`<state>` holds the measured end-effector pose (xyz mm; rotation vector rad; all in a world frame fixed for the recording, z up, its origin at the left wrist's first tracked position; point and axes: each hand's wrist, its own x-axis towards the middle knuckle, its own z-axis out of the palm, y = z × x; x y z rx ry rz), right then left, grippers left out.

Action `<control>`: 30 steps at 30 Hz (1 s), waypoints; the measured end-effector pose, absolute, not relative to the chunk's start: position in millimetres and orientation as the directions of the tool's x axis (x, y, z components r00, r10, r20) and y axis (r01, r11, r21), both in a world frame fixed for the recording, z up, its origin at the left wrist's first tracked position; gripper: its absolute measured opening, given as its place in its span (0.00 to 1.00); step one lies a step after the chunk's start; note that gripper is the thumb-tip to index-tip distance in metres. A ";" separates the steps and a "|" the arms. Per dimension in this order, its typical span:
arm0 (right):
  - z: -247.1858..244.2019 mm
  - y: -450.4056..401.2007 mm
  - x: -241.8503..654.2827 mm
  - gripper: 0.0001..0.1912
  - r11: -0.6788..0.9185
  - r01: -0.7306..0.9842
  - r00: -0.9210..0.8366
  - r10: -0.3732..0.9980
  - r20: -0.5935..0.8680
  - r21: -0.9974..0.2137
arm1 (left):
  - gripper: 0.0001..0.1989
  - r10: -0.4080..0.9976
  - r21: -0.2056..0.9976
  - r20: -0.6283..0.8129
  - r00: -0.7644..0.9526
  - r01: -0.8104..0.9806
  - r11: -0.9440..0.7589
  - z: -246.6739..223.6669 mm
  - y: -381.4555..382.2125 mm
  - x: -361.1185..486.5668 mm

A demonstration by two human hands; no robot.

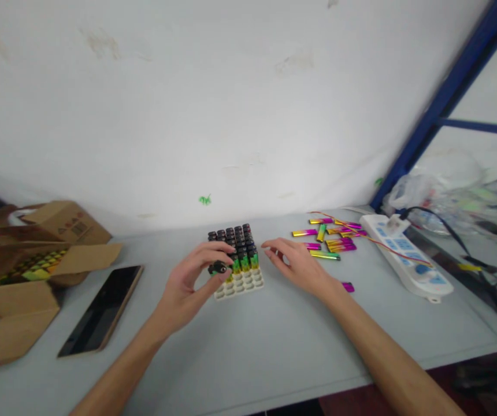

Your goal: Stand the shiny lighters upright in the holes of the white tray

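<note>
My left hand (196, 274) is curled at the left side of a white tray (242, 284) with oval pockets. Between its thumb and fingers is a small black-topped tube (219, 268), tilted, its lower part mostly hidden. Several similar tubes (244, 261), black on top and shiny green to yellow below, stand upright in the tray's rear rows; the front pockets show bare. My right hand (296, 263) hovers at the tray's right edge with thumb and fingers apart, holding nothing. Beyond it lie several loose shiny tubes (339, 245), mostly purple and yellow.
An open cardboard box (77, 222) with yellow-green pieces inside stands at the left. A dark-screened phone (103, 309) lies beside it. A white power strip (404, 254) with plugs and cables sits at the right, a thin red-yellow wire (374, 240) crossing it. A wall rises behind.
</note>
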<state>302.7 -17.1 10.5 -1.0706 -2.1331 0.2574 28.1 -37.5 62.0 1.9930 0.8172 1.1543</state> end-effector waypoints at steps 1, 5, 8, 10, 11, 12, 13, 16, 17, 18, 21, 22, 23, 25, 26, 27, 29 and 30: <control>11.1 -17.3 303.1 0.12 0.633 0.621 -0.394 0.762 0.515 -0.462 | 0.05 0.758 0.741 0.521 0.392 0.234 -0.630 62.4 -35.9 27.6; 13.8 -17.3 305.4 0.13 0.617 0.637 -0.381 0.773 0.507 -0.462 | 0.08 0.697 0.609 0.589 0.409 0.343 -0.716 56.6 -32.0 31.0; 15.3 -17.2 307.4 0.13 0.609 0.639 -0.364 0.778 0.512 -0.470 | 0.08 0.673 0.549 0.616 0.409 0.390 -0.739 47.7 -29.2 35.5; 16.1 -17.6 308.4 0.13 0.603 0.640 -0.355 0.781 0.513 -0.475 | 0.07 0.680 0.521 0.624 0.386 0.443 -0.730 40.2 -25.6 37.0; 16.6 -17.9 308.8 0.14 0.599 0.641 -0.351 0.785 0.511 -0.480 | 0.07 0.688 0.509 0.622 0.373 0.475 -0.718 36.2 -23.1 37.1; 17.0 -18.2 309.1 0.14 0.596 0.641 -0.348 0.788 0.508 -0.484 | 0.07 0.698 0.496 0.615 0.367 0.509 -0.704 32.3 -20.4 36.9; 17.5 -18.5 309.3 0.14 0.592 0.640 -0.345 0.791 0.506 -0.489 | 0.07 0.701 0.475 0.608 0.372 0.538 -0.697 28.8 -17.6 36.5; 18.7 -18.9 309.9 0.14 0.589 0.637 -0.344 0.794 0.501 -0.497 | 0.06 0.631 0.354 0.644 0.432 0.563 -0.746 21.9 -11.0 35.5; 18.9 -18.9 310.1 0.13 0.589 0.637 -0.345 0.795 0.500 -0.497 | 0.06 0.599 0.312 0.663 0.450 0.560 -0.767 20.9 -9.8 35.6; 19.0 -18.8 310.3 0.13 0.590 0.636 -0.346 0.795 0.499 -0.498 | 0.06 0.572 0.279 0.677 0.463 0.559 -0.781 20.4 -9.1 35.9; 18.8 -18.6 310.9 0.13 0.583 0.638 -0.342 0.800 0.493 -0.504 | 0.05 0.564 0.246 0.676 0.475 0.576 -0.780 19.7 -8.8 37.6; 18.7 -18.5 311.2 0.13 0.580 0.639 -0.337 0.801 0.494 -0.505 | 0.04 0.571 0.248 0.669 0.476 0.581 -0.775 19.3 -8.8 38.1; 18.9 -18.4 311.7 0.14 0.578 0.640 -0.333 0.803 0.495 -0.506 | 0.04 0.576 0.251 0.665 0.476 0.584 -0.772 18.6 -8.7 38.4; 20.2 -17.9 313.8 0.14 0.577 0.644 -0.326 0.801 0.503 -0.502 | 0.05 0.572 0.241 0.664 0.481 0.586 -0.773 16.6 -8.2 38.5; 21.5 -17.5 315.8 0.14 0.579 0.646 -0.320 0.797 0.512 -0.497 | 0.04 0.565 0.230 0.666 0.487 0.586 -0.777 15.4 -7.9 38.4; 23.5 -16.7 318.6 0.14 0.575 0.653 -0.310 0.797 0.519 -0.493 | 0.04 0.557 0.216 0.666 0.497 0.586 -0.781 14.0 -7.6 38.1; 28.9 -13.9 327.7 0.14 0.550 0.676 -0.248 0.796 0.552 -0.489 | 0.06 0.535 0.182 0.667 0.519 0.582 -0.792 11.2 -7.2 37.5; 32.1 -11.9 334.1 0.14 0.527 0.690 -0.193 0.795 0.575 -0.496 | 0.08 0.523 0.163 0.667 0.531 0.581 -0.798 9.8 -7.1 37.3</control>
